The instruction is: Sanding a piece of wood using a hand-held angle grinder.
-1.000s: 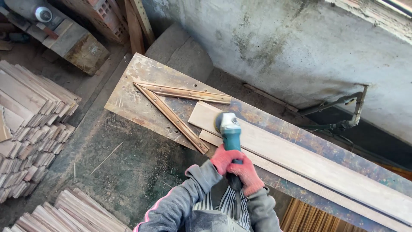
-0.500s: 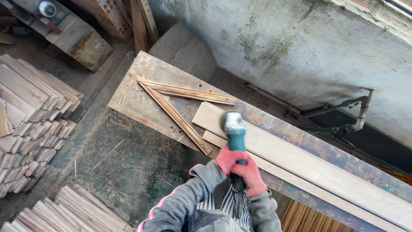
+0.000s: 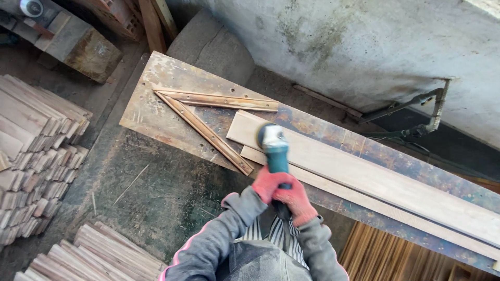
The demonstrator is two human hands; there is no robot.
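Both gloved hands — left hand [image 3: 266, 183], right hand [image 3: 296, 200] — grip grinder [image 3: 275, 151] on plank [image 3: 364, 177]

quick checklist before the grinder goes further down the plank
1. Both hands on grinder: left hand and right hand grip its body: ok.
2. Gloves on: red, both hands: ok.
3. Disc on wide plank, near its left end: ok.
4. Plank backed by metal stops on the bench: cannot tell if touching.
5. Path along plank to the right free of objects: ok.
6. Cord position: hidden below the hands: cannot tell.
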